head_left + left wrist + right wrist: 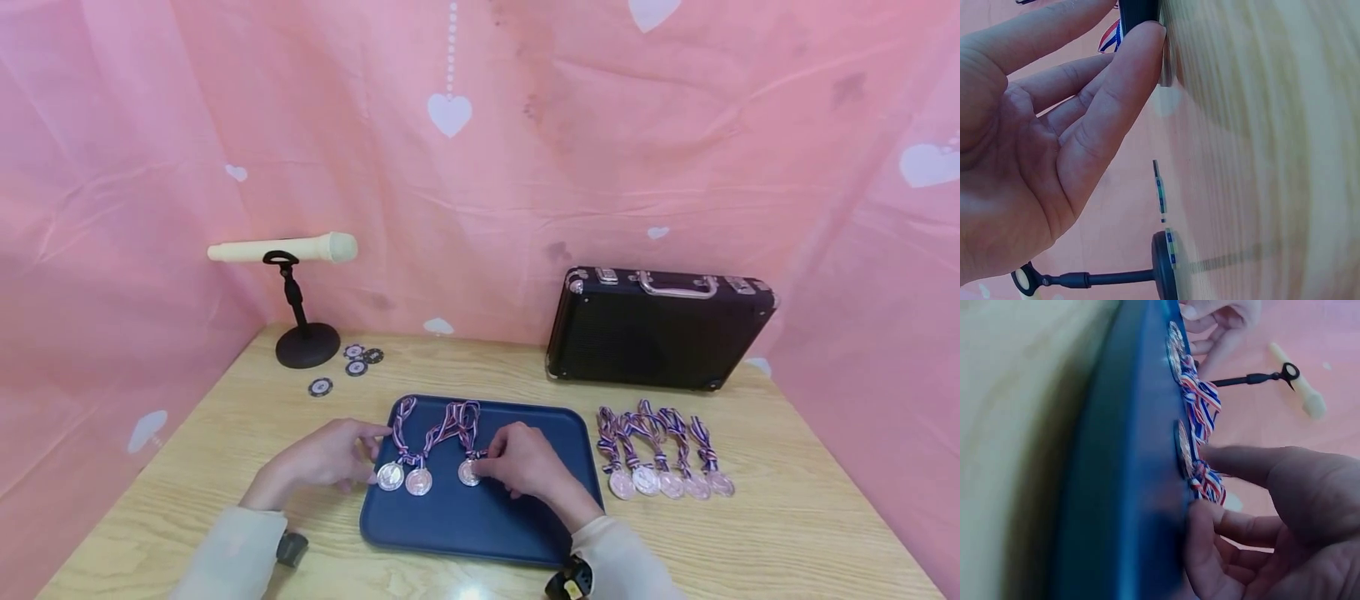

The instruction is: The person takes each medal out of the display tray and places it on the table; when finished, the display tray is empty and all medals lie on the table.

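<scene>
A silver medal on a red, white and blue ribbon (468,472) lies at the centre of the dark blue plastic tray (480,533), low in the frame, and is pinched by the curled fingers of the right hand (525,462). Laying-out seems in hand; next, the ribbon would need straightening. At the tray's left edge, beside two more medals (405,477), the left hand (330,457) is held loosely spread, gripping nothing.

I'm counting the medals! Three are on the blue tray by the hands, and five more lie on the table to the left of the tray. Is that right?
Nearly. The five medals lie on the table to the right of the blue tray, not the left. The head view shows it; three medals are on the tray by the hands.
</scene>
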Tool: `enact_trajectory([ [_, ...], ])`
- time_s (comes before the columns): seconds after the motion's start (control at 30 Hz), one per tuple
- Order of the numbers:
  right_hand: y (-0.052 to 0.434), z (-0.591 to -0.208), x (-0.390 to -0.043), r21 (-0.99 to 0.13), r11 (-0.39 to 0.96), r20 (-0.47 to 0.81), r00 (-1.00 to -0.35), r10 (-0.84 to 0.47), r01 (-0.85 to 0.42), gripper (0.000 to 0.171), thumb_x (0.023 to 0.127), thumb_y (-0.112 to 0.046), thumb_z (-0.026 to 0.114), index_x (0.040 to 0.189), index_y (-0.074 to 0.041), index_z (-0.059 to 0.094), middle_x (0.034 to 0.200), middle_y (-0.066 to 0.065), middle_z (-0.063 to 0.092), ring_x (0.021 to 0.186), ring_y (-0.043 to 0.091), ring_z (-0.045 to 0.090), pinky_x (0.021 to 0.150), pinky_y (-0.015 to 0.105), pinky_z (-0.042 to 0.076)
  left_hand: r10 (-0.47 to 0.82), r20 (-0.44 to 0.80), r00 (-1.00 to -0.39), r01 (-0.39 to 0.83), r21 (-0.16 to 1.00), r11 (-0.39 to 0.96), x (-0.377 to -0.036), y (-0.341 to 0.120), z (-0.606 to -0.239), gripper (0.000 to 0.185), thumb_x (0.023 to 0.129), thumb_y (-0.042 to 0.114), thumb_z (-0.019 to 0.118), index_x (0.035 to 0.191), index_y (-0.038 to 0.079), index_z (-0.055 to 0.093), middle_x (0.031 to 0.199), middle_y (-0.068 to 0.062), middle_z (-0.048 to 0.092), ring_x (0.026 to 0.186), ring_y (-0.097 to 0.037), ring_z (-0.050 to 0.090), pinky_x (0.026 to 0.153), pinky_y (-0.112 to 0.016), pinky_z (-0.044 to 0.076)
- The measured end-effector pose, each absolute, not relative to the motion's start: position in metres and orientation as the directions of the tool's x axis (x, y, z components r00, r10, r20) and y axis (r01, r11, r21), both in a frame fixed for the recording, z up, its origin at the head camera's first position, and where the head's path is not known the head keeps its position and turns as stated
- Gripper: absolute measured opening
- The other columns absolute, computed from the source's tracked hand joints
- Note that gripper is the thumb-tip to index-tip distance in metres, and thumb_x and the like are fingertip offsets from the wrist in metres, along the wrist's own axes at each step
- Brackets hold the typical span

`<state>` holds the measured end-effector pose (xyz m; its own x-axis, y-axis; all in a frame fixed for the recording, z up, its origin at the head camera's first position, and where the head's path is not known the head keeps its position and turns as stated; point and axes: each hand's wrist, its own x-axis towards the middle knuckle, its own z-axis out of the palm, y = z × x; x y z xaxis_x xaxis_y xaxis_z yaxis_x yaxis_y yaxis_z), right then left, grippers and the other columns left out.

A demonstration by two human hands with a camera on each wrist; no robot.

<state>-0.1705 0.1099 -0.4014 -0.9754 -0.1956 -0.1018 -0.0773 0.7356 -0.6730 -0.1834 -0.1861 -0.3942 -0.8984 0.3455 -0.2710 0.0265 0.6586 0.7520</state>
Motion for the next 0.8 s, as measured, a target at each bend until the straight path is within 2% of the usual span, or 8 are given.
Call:
enact_trajectory([
  [0.1,0.105,-0.404,-0.170,-0.603,0.789,-0.057,-0.980,-0.190,-0.117,0.054,0.085,-0.043,0.087,0.053,-0.017,0.052,0.046,-0.009,0.041,0.041,0.010,0.047,0.043,0.025,0.035,0.341,-0.279,-0.898,0.018,0.751,0.660,-0.184,-0.187,-0.393,0.072,0.082,-0.008,0.081,0.149,0.006,0.059,0.102,-0.006,0.062,0.071,-0.021,0.061,0.057,-0.035,0.059],
  [0.17,0.103,-0.407,-0.169,-0.556,0.817,-0.015,-0.981,-0.194,-0.153,0.060,0.082,-0.047,0.087,0.050,-0.019,0.045,0.045,-0.010,0.034,0.041,0.012,0.041,0.044,0.027,0.025,0.340,-0.284,-0.896,0.013,0.750,0.661,-0.184,-0.187,-0.393,0.071,0.083,-0.007,0.082,0.149,0.006,0.059,0.102,-0.006,0.062,0.074,-0.021,0.061,0.058,-0.035,0.059],
  [0.23,0.102,-0.409,-0.169,-0.537,0.824,0.019,-0.979,-0.202,-0.181,0.061,0.079,-0.046,0.088,0.050,-0.018,0.042,0.047,-0.010,0.031,0.043,0.015,0.038,0.045,0.028,0.021,0.342,-0.289,-0.894,0.012,0.748,0.663,-0.184,-0.187,-0.394,0.071,0.084,-0.005,0.082,0.149,0.007,0.060,0.103,-0.006,0.062,0.078,-0.021,0.062,0.059,-0.035,0.059],
  [0.3,0.106,-0.416,-0.172,-0.532,0.820,0.046,-0.974,-0.220,-0.210,0.058,0.080,-0.044,0.088,0.052,-0.018,0.045,0.049,-0.009,0.034,0.045,0.016,0.039,0.045,0.029,0.021,0.343,-0.291,-0.893,0.012,0.747,0.664,-0.184,-0.187,-0.393,0.070,0.084,-0.004,0.083,0.149,0.007,0.060,0.103,-0.006,0.062,0.080,-0.020,0.062,0.059,-0.036,0.059],
  [0.4,0.114,-0.421,-0.176,-0.545,0.810,0.029,-0.971,-0.238,-0.214,0.050,0.082,-0.042,0.088,0.058,-0.018,0.051,0.051,-0.009,0.043,0.047,0.014,0.046,0.047,0.029,0.029,0.343,-0.289,-0.894,0.014,0.745,0.667,-0.184,-0.186,-0.394,0.071,0.084,-0.005,0.083,0.149,0.008,0.060,0.103,-0.006,0.062,0.080,-0.020,0.062,0.059,-0.036,0.060],
  [0.5,0.115,-0.414,-0.173,-0.581,0.792,0.002,-0.973,-0.229,-0.188,0.048,0.082,-0.037,0.088,0.057,-0.018,0.052,0.048,-0.009,0.047,0.042,0.012,0.052,0.047,0.028,0.035,0.342,-0.284,-0.896,0.019,0.744,0.668,-0.184,-0.186,-0.393,0.071,0.084,-0.005,0.082,0.149,0.007,0.060,0.103,-0.006,0.062,0.080,-0.020,0.062,0.059,-0.036,0.060],
  [0.63,0.110,-0.407,-0.166,-0.568,0.807,0.003,-0.981,-0.196,-0.163,0.054,0.081,-0.037,0.089,0.052,-0.018,0.047,0.046,-0.009,0.040,0.042,0.013,0.047,0.046,0.027,0.030,0.336,-0.282,-0.899,0.016,0.744,0.668,-0.184,-0.186,-0.393,0.071,0.083,-0.007,0.082,0.149,0.006,0.060,0.102,-0.006,0.062,0.081,-0.020,0.061,0.059,-0.036,0.060],
  [0.8,0.107,-0.405,-0.162,-0.522,0.843,0.000,-0.988,-0.154,-0.132,0.044,0.077,-0.035,0.092,0.064,-0.016,0.054,0.061,-0.005,0.048,0.056,0.015,0.047,0.050,0.029,0.033,0.339,-0.277,-0.899,0.018,0.752,0.659,-0.183,-0.186,-0.394,0.071,0.083,-0.007,0.083,0.149,0.006,0.060,0.103,-0.006,0.062,0.083,-0.020,0.061,0.059,-0.036,0.060],
])
